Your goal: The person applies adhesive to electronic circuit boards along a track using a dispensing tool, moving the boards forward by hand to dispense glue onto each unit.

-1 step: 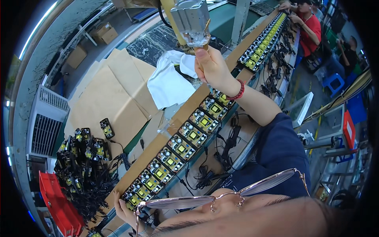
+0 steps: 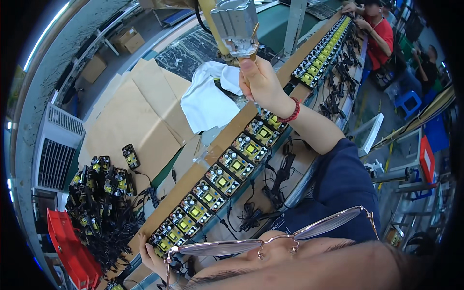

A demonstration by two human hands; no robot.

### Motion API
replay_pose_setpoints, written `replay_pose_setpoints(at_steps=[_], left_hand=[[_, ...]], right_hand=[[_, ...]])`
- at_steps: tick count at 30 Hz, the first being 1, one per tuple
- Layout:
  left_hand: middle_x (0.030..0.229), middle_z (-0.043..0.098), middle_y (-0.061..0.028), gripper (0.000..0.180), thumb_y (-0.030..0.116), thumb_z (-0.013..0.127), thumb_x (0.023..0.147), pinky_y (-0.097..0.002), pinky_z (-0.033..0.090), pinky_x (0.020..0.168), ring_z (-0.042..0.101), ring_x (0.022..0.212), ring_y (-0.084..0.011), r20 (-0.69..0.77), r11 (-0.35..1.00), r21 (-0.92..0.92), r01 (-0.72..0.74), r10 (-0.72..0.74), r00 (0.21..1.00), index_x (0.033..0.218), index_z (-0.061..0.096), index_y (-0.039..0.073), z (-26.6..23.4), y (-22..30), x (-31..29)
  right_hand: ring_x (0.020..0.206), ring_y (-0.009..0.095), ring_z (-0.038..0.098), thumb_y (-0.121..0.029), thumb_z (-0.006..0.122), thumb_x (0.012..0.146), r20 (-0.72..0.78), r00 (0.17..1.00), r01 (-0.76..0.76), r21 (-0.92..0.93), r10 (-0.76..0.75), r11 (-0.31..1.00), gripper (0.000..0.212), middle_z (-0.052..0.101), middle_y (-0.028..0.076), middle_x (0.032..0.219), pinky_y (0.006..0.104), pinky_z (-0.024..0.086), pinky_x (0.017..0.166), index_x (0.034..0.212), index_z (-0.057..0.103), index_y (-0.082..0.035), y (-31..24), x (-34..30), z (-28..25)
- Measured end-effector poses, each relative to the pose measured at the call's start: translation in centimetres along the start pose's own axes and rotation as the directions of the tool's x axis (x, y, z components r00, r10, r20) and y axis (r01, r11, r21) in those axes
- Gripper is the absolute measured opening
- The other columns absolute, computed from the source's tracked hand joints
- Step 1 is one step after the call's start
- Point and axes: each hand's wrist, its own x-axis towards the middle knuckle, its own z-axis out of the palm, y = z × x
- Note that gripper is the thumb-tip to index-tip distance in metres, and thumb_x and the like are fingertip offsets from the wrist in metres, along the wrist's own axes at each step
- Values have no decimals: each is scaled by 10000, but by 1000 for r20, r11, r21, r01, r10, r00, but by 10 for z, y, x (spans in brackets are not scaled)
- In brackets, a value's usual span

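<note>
Nothing has shifted from the frame before: same pose, same reach, so the work stands exactly where it was, with the tool up in the air and not on any board.

The hanging metal tool (image 2: pixel 236 24), a silvery block with a clear lower part, hangs above the far side of the counter (image 2: pixel 212 145). The right hand (image 2: pixel 261 82) is right under it, arm stretched up, fingers wrapped tight round the brassy stem at its base, with a red bead bracelet (image 2: pixel 291 113) at the wrist.

Below that hand runs the long row of circuit boards (image 2: pixel 227 174), yellow-cored parts on top, lined along the counter's near edge from end to end. The left hand (image 2: pixel 152 256) is at the near end of that row, fingers against the last boards. Whether it grips or merely rests there I cannot tell, as the hand is half hidden.

Moving outward, a white cloth (image 2: pixel 208 99) lies just beyond the row, and cardboard sheets (image 2: pixel 130 121) cover the far side. A heap of black boards with cables (image 2: pixel 101 193) sits toward the left end, with a red bin (image 2: pixel 70 253) beside it. Loose black cables (image 2: pixel 275 179) dangle off the near edge. At the far end, a co-worker in a red shirt (image 2: pixel 382 34) works the same row.
</note>
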Motion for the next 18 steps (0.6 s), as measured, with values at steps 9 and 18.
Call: replay_pose_setpoints(at_steps=[9,18], left_hand=[[1280,506,-232,311,97,421,930,-361,298,1048,455,1228,-284,-30,1000,-10,9,-9,999,1134,547,-102,2,-3,-1],[1261,521,-234,302,91,419,925,-372,297,1050,454,1232,-303,-18,999,47,-13,14,1000,1120,554,-95,2,5,0]], right_hand=[[367,57,386,-590,353,920,-25,1000,-4,-39,3,999,566,425,6,469,202,305,352,823,462,-42,-1,1,3],[359,80,402,-638,366,892,-63,998,-31,-66,27,997,652,414,15,445,215,310,349,650,457,-40,1,2,2]])
